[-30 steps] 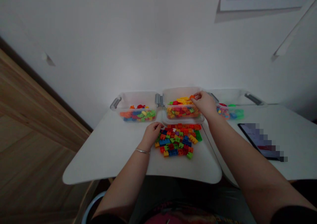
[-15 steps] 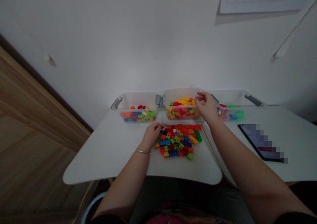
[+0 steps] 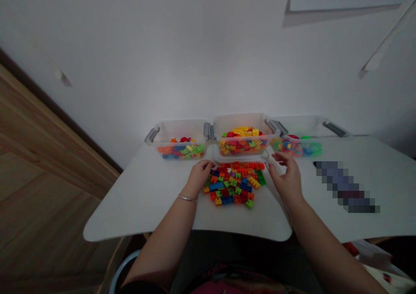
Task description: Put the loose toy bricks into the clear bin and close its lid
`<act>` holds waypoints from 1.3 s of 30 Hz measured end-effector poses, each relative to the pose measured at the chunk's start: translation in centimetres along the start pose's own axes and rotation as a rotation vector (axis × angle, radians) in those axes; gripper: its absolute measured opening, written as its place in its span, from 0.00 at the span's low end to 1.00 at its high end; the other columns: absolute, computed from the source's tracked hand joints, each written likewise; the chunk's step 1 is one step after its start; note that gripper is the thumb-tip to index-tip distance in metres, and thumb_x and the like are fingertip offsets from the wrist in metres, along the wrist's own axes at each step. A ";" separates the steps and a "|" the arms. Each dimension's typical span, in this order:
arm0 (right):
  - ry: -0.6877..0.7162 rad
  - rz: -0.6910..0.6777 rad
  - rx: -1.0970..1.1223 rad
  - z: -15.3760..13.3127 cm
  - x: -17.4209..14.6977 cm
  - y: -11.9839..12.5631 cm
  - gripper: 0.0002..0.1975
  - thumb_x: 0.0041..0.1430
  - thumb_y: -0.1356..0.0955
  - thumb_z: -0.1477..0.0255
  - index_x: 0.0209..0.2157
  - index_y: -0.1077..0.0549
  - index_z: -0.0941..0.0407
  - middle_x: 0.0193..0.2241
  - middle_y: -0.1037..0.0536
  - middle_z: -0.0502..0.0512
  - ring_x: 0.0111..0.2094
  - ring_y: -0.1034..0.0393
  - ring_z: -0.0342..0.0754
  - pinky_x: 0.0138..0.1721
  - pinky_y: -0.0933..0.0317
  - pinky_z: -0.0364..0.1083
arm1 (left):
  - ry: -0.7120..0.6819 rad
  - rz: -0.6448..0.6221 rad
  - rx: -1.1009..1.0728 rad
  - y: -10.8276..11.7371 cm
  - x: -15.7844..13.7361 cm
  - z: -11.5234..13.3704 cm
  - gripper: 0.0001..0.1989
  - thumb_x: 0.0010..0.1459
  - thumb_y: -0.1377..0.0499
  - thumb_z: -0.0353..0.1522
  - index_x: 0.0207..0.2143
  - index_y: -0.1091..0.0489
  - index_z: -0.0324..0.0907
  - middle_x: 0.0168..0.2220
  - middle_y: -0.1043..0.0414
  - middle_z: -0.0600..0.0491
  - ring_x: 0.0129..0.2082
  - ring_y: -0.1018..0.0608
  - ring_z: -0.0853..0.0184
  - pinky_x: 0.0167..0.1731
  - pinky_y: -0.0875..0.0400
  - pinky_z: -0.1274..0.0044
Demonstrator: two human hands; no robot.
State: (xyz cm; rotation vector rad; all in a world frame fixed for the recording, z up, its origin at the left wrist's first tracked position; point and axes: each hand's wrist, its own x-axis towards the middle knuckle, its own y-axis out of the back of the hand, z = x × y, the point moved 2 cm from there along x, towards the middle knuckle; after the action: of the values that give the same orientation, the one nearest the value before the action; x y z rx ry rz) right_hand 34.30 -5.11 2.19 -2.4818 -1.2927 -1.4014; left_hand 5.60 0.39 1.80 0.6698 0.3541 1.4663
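Note:
A flat heap of colourful toy building blocks (image 3: 232, 187) lies on the white table, mostly red, orange, blue, green and yellow pieces. At the heap's left edge rests my left hand (image 3: 199, 174), its fingers curled together; whatever may be between them is hidden. My right hand (image 3: 287, 178) hovers just right of the heap with thumb and fingers apart and nothing in it. Behind the heap stands a clear plastic bin (image 3: 243, 151), holding many blocks with yellow ones on top.
Another clear bin (image 3: 182, 131) with blocks stands to the left. A third clear bin (image 3: 305, 131) on the right holds coloured plastic pieces. Farther right lies a tablet-like device (image 3: 346, 187), blurred out. The wall rises directly behind the bins, and a seam crosses the table (image 3: 136, 198) near my right hand.
My right hand has come back from the middle bin's right rim, down and to the right, and now sits beside the heap with fingers spread. My left hand stays where it was.

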 end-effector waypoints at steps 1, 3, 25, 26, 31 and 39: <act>0.001 -0.037 -0.039 0.4 -0.3 0.0 0.17 0.53 0.33 0.67 0.46 0.31 0.54 0.39 0.24 0.59 0.39 0.30 0.54 0.41 0.35 0.55 | 0.000 0.000 -0.001 0.0 0.0 0.0 0.14 0.58 0.50 0.34 0.30 0.25 0.41 0.35 0.21 0.51 0.38 0.23 0.64 0.42 0.30 0.75; 0.009 -0.099 -0.106 1.1 -0.9 -0.2 0.15 0.54 0.34 0.66 0.44 0.29 0.54 0.39 0.23 0.60 0.41 0.30 0.55 0.42 0.35 0.57 | -0.001 -0.002 0.000 0.0 0.0 0.0 0.14 0.58 0.50 0.34 0.30 0.25 0.41 0.35 0.21 0.51 0.38 0.23 0.64 0.42 0.30 0.75; 0.038 -0.293 -0.210 4.3 -1.8 -2.9 0.18 0.56 0.37 0.65 0.45 0.24 0.55 0.47 0.22 0.62 0.48 0.30 0.58 0.52 0.40 0.61 | -0.009 -0.001 0.014 0.0 0.0 0.0 0.15 0.58 0.51 0.35 0.30 0.25 0.42 0.34 0.22 0.51 0.38 0.23 0.64 0.42 0.30 0.75; 0.037 -0.292 -0.208 4.3 -1.9 -3.0 0.18 0.56 0.37 0.65 0.44 0.24 0.55 0.47 0.22 0.62 0.49 0.30 0.58 0.52 0.40 0.61 | -0.009 0.000 0.013 0.0 0.0 0.0 0.15 0.58 0.51 0.34 0.30 0.25 0.42 0.34 0.22 0.51 0.38 0.23 0.64 0.42 0.30 0.75; 0.031 -0.300 -0.185 4.2 -1.9 -2.9 0.15 0.56 0.36 0.65 0.41 0.24 0.55 0.45 0.22 0.62 0.48 0.31 0.58 0.51 0.39 0.60 | -0.012 -0.003 0.013 0.0 0.0 0.0 0.14 0.58 0.50 0.34 0.30 0.25 0.42 0.34 0.21 0.51 0.38 0.23 0.64 0.42 0.30 0.75; 0.047 -0.264 -0.128 2.4 -1.6 -1.8 0.12 0.54 0.35 0.66 0.39 0.25 0.54 0.40 0.21 0.59 0.43 0.29 0.57 0.48 0.38 0.59 | -0.021 0.001 0.002 0.0 0.0 0.1 0.15 0.58 0.51 0.35 0.30 0.25 0.41 0.34 0.22 0.51 0.37 0.23 0.64 0.41 0.30 0.75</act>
State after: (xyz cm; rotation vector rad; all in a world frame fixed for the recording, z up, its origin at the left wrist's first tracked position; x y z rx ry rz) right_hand 34.42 -4.06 -1.09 -2.4075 -1.6183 -1.6345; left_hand 5.61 0.33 1.86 0.6870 0.3391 1.4591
